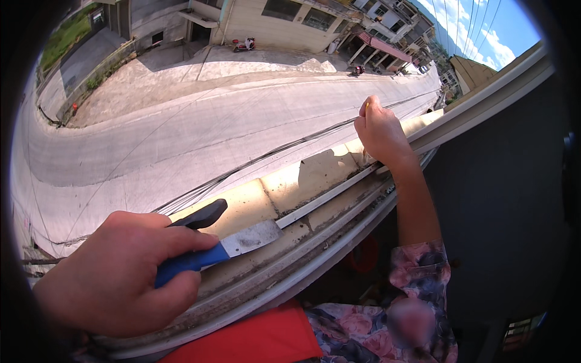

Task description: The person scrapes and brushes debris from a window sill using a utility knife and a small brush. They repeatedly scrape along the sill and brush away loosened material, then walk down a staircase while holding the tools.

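My left hand (pixel 131 267) grips the blue handle of a putty knife (pixel 252 238), a metal scraper whose dirty blade lies over the white window track (pixel 327 197). A black handle or grip (pixel 202 215) of some tool also sticks out from the same hand. Farther along the window, my right hand (pixel 381 129) is closed around something thin and yellow, mostly hidden by the fingers, above the tiled outer sill (pixel 290 181). Dark dirt lies along the sill's tile joints and in the track grooves.
The white window frame (pixel 485 100) rises at the right. Beyond the sill, black cables (pixel 272 149) run above a road (pixel 190 136) well below. A red basin (pixel 363 254) stands in shadow indoors, below the frame.
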Available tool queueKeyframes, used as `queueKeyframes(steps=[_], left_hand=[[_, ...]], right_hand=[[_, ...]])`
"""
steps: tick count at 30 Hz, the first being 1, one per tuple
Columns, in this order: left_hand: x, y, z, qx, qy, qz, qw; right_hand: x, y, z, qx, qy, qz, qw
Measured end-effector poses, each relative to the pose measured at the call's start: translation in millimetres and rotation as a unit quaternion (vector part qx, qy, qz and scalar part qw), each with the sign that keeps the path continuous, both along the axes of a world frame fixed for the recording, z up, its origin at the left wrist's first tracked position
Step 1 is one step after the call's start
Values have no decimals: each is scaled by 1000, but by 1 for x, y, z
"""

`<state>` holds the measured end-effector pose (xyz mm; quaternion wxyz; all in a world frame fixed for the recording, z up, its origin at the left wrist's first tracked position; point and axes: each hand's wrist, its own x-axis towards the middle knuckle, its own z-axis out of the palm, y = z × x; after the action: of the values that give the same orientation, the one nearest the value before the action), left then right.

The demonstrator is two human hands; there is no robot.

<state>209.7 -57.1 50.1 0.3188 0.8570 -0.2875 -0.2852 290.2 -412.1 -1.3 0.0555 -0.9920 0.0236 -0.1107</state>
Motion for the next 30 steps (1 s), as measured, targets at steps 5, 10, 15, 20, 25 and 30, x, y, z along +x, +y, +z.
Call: queueKeyframes(steps=[5,10,15,20,25,30], left_hand=[[0,0,-9,-24,-7,-2,1000],[-3,-1,-5,-5,-6,5,1000],[0,-5,0,4,11,-16,1000],[-12,0,6,56,-27,-37,997],[-42,-14,2,136,-144,-38,979],[-44,-28,-4,119,-183,-45,975]], right_hand=[[-9,27,9,327,145,-1,934],[-22,41,28,186,130,23,974],[-23,46,9,445,15,144,884],[-79,40,43,515,-29,174,839],[-129,39,27,497,-59,128,856],[-134,44,10,373,-83,156,911]])
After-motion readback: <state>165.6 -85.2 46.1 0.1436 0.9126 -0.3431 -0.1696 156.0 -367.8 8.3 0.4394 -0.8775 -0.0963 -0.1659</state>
